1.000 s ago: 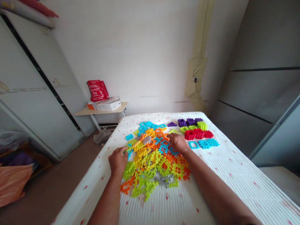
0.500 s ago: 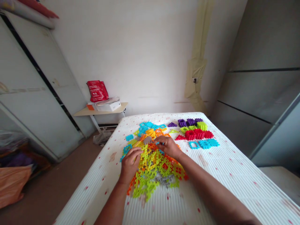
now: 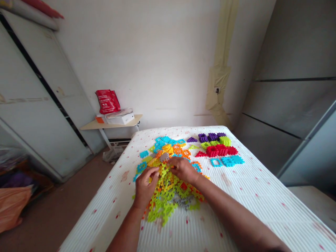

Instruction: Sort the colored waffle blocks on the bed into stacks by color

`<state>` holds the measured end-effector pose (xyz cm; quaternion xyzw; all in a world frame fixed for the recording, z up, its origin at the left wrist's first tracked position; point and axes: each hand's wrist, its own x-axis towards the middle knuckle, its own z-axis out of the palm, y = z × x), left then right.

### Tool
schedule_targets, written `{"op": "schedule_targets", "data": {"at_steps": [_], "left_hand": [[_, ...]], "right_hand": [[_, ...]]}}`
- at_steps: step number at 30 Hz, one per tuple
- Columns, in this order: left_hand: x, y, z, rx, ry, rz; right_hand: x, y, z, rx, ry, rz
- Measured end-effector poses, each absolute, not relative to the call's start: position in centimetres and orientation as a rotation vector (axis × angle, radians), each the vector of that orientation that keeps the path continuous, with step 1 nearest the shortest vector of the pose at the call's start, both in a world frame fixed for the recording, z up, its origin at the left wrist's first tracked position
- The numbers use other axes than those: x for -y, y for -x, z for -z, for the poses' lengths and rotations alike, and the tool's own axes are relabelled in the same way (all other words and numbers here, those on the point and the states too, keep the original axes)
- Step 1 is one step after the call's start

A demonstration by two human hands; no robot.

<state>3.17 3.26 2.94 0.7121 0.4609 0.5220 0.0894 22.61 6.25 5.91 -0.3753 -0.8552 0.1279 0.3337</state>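
Observation:
A heap of interlocking plastic building pieces (image 3: 163, 201) in lime, yellow, orange, blue and grey lies on the bed. My left hand (image 3: 145, 182) is at the heap's left side, its fingers curled in toward the thumb. Whatever it may hold is too small to make out. Over the middle of the heap, my right hand (image 3: 185, 170) has its fingers bent down together among the pieces; its fingertips are partly hidden. Yellow-green pieces (image 3: 164, 170) lie between the two hands. A round grey piece (image 3: 164, 157) sits just beyond them.
To the right of the heap stand rows of sorted pieces: purple (image 3: 212, 137), lime (image 3: 225, 141), red (image 3: 222, 150) and blue (image 3: 232, 161). A small table (image 3: 91, 125) with boxes and a red bag (image 3: 107, 101) is beyond the bed's far left corner. Grey cabinets flank both sides.
My right hand has moved slightly toward me and left, closer to my left hand. Blue and orange pieces show beyond its wrist. My left hand has barely moved.

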Motion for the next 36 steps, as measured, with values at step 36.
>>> {"op": "schedule_targets", "data": {"at_steps": [36], "left_hand": [[-3.6, -3.2, -2.7, -1.397, -2.084, -1.515]], "right_hand": [[-20.2, -31.4, -7.7, 2.646, 2.092, 0.213]]}}
